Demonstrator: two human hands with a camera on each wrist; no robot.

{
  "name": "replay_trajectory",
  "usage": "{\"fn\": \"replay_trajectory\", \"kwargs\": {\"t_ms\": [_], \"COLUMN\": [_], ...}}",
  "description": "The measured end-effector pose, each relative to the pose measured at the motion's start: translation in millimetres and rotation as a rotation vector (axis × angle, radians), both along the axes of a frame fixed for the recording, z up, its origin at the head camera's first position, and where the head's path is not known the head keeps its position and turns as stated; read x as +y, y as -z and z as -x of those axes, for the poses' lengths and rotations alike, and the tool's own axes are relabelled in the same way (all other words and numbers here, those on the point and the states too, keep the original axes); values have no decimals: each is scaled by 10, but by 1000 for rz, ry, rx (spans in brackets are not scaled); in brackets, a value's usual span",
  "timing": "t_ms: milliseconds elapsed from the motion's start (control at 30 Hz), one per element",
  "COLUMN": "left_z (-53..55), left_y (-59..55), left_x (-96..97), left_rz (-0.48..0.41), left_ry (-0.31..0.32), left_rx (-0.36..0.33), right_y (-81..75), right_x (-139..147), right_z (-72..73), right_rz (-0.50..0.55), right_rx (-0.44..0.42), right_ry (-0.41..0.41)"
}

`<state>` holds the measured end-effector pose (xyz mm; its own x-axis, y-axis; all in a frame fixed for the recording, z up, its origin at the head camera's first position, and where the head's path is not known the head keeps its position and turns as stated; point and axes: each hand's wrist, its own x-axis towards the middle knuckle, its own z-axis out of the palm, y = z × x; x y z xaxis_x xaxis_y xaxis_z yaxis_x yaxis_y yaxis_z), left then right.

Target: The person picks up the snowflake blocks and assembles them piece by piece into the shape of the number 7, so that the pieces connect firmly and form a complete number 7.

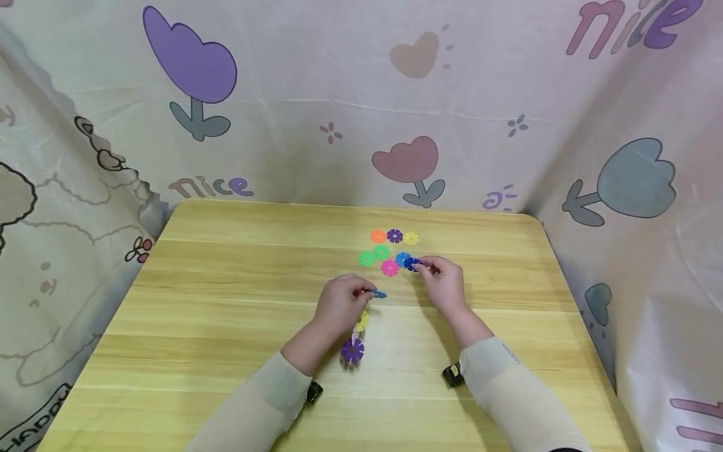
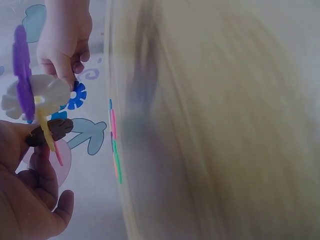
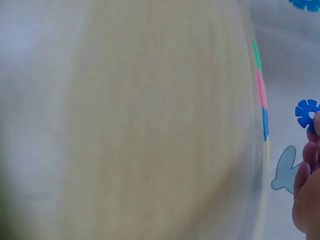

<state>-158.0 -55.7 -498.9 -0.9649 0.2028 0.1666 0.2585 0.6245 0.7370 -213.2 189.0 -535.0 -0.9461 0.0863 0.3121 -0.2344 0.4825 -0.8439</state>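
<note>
My left hand [image 1: 341, 304] pinches a chain of slotted plastic flower discs. Its purple disc [image 2: 22, 75] is at one end, joined to a white disc [image 2: 55, 90]. A yellow disc [image 2: 48, 134] and a brown disc [image 2: 57, 129] follow, the brown one between thumb and fingers. A blue disc [image 1: 381, 294] juts out past the left fingertips in the head view. Off to the right, my right hand [image 1: 445, 287] pinches a dark blue slotted disc [image 3: 303, 112] by its edge, apart from the chain and overlapping a lighter blue disc [image 1: 401, 258] in the head view.
Loose discs lie flat toward the back of the wooden table [image 1: 226, 301]: orange [image 1: 375, 238], purple [image 1: 391, 238], yellow [image 1: 415, 240], pink [image 1: 386, 270] and two green discs [image 1: 381, 252]. A patterned cloth [image 1: 316, 75] hangs behind the table and along both sides.
</note>
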Motion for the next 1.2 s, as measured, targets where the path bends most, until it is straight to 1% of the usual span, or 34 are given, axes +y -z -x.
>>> {"fn": "replay_trajectory", "kwargs": {"t_ms": [167,267,500,567,700,833,967,1200], "left_z": [14,19,16,15,16,23,30,32], "left_y": [21,29,23,26,31,41,47,44], "left_x": [-12,-22,-27,-28,-32,-36,-37,-32], "left_rz": [8,12,8,14,17,15,12,13], "left_ry": [-1,-1,-11,-13,-22,-30,-32,-32], "left_rx": [31,39,28,32,45,58,65,72], "right_y": [-12,-13,-13,-23,-34,-31,-31,8], "right_x": [-43,-65,-108,-124,-159,-197,-225,-245], "right_z": [-97,-144,-247,-286,-356,-396,-422,-455], "right_rz": [15,22,35,57,116,187,239,267], "right_rx": [-21,-29,56,49,-2,-27,-32,-17], "right_ry": [-26,-41,-103,-114,-125,-137,-144,-167]}}
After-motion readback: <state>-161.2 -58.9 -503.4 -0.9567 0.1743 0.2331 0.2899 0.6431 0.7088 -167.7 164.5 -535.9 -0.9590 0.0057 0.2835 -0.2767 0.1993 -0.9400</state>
